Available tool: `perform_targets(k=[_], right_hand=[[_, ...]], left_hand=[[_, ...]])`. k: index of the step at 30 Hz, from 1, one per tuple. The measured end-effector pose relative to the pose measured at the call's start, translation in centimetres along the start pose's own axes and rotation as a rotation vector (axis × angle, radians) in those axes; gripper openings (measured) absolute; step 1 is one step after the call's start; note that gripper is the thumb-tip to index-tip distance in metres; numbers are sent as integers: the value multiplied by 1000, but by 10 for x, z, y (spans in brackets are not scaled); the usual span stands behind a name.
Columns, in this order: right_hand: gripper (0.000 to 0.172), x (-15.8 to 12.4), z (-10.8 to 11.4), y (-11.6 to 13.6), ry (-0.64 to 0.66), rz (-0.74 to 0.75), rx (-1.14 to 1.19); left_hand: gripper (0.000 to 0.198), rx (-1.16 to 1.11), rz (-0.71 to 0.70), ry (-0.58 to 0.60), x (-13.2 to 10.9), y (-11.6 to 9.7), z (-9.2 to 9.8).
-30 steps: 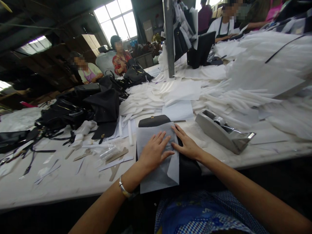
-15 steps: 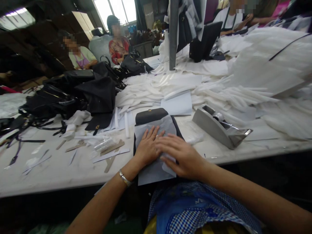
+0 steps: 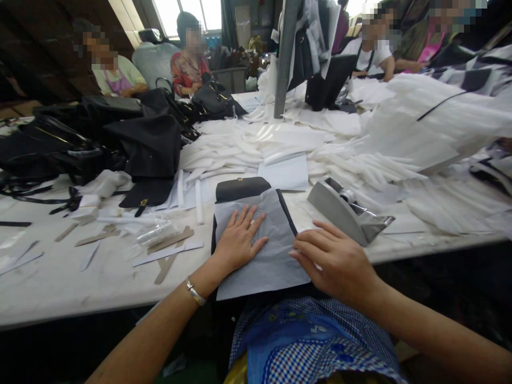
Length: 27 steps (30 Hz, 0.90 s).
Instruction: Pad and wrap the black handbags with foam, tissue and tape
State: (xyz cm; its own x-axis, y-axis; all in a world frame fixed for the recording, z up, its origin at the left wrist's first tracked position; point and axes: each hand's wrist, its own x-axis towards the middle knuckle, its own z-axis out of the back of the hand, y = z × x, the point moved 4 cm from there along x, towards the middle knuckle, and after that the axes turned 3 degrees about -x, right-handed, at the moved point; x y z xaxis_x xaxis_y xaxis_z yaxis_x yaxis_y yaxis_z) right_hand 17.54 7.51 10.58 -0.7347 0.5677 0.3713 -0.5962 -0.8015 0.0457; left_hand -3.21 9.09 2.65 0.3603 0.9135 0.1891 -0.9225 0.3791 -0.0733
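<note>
A black leather bag piece (image 3: 241, 188) with a small gold clasp lies at the table's near edge, mostly covered by a sheet of thin grey-white paper (image 3: 271, 250). My left hand (image 3: 238, 240) lies flat on the paper with fingers spread, pressing it down. My right hand (image 3: 333, 260) is at the paper's right edge, fingers loosely curled, with a white scrap under the fingertips; I cannot tell whether it grips anything.
A grey tape dispenser (image 3: 346, 210) sits just right of the bag. Black handbags (image 3: 144, 144) and straps pile at the left, white paper rolls and sheets (image 3: 360, 160) fill the middle and right. Card strips (image 3: 170, 242) lie left of the bag. Several people sit at the far side.
My right hand slid off the middle of the paper to its right edge, and the folded-over paper now lies spread flat. My left hand stayed pressed on the sheet.
</note>
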Motion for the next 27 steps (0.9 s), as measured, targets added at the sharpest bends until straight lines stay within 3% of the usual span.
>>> perform_targets(k=[1,3,6,9,20,27], right_hand=[[25,11,-8,10,-13,56,56],[44,33,-34,20,-4,103,127],[71,55,-80,6,31,-32,160],[79,59,-110,-13,79,-105,158],[78,51,-115,-18,90,-91,118],[78,48,-118,-19,63,-142,141]], left_hand=[[62,-7,0,-5,0,0,0],[63,-23,-9,-2,-1,1,-1],[67,-46,-17,6,-2,3,-2],[68,-85,-13,-10,-3,6,-1],[68,5,152,-63,-9,26,10],[64,36,127,-16,-3,38,10]])
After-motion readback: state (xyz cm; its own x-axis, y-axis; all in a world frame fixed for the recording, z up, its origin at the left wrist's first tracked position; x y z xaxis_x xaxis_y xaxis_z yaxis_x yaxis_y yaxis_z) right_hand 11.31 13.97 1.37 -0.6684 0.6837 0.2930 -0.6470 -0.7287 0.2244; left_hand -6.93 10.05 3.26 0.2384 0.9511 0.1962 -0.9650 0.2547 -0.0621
